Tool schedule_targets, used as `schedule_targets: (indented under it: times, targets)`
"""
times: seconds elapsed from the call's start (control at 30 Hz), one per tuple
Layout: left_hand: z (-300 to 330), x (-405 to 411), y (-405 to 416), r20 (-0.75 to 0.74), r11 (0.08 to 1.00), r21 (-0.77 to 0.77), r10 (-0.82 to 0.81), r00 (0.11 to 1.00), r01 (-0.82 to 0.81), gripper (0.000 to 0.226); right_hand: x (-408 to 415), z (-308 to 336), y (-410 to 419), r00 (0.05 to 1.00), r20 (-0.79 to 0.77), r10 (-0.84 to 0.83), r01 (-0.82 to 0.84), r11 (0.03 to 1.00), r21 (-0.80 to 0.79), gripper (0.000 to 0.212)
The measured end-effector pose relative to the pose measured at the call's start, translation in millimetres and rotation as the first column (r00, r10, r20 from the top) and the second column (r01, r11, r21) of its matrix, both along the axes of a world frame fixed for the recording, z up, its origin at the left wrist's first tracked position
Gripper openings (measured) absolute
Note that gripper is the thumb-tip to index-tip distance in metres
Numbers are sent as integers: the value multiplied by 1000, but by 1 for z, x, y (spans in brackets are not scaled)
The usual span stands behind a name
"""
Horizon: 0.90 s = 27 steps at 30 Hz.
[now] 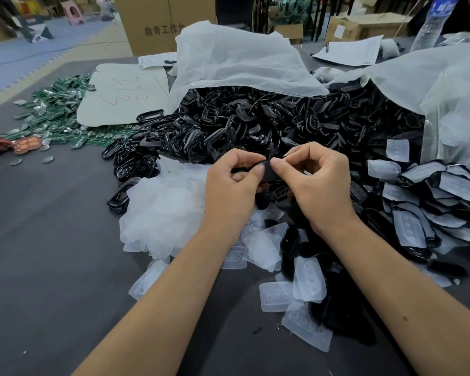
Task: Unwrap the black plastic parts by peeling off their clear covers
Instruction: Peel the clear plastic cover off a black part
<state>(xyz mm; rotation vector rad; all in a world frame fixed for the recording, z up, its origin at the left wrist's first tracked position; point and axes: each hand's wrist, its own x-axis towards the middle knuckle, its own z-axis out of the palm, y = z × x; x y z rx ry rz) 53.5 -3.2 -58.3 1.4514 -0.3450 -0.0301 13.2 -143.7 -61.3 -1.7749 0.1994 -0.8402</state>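
Note:
My left hand (238, 183) and my right hand (316, 180) hold one black plastic part (269, 170) between them above the table. The left thumb and fingers grip its left end; the right thumb and forefinger pinch at its upper edge. Whether a clear cover is still on this part cannot be told. Behind my hands lies a big heap of bare black parts (242, 123). Black parts with clear covers (445, 191) lie piled at the right. Loose peeled clear covers (168, 207) are heaped left of and below my hands.
White plastic bags (236, 58) drape over the back of the heaps. Green circuit boards (57, 109) and a grey card (125, 96) lie at the left. A water bottle (434, 20) stands far right, cardboard boxes (158, 20) behind. The grey table (52, 253) stretches left.

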Motion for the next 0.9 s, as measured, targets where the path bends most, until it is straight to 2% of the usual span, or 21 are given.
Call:
schedule_targets:
  times: [0.4,0.7,0.9]
  targets:
    - [0,0,1,-11,1000,-5,26,1000,-26,16,-5,5,5,994,-20,107,-108,993,-45,16]
    - [1,0,2,9,1000,18,11,1000,-11,16,-4,4,4,999,-38,23,-24,999,-24,19]
    - [-1,1,2,-18,1000,5,10,1000,-10,13,-5,4,3,997,-39,63,-60,995,83,21]
